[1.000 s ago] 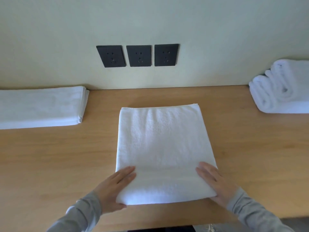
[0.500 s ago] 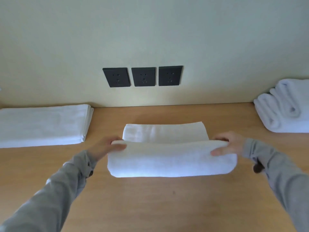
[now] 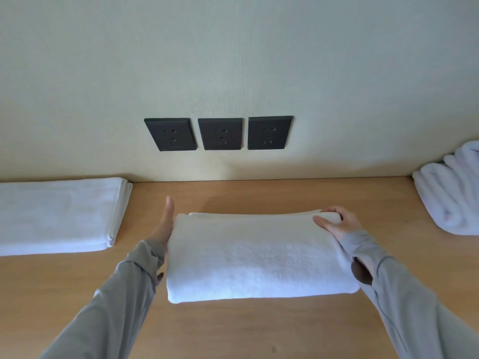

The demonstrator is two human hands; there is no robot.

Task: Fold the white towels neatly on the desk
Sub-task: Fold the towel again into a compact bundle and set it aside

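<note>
While the folded towel [image 3: 259, 255] lies mid-desk [image 3: 233, 330], long axis left-right between the hands, the left hand [image 3: 164, 224] is held flat and unclenched against its left end; the right hand [image 3: 337, 222] is clasped over the far-right corner. Both are equally near.

head view | worn on person's head | faced forward, downward | close over bench [image 3: 259, 330] | wall [image 3: 233, 60] filled upper half

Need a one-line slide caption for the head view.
Both hands, left flat, right gripping, square up a folded towel on the desk.
</note>
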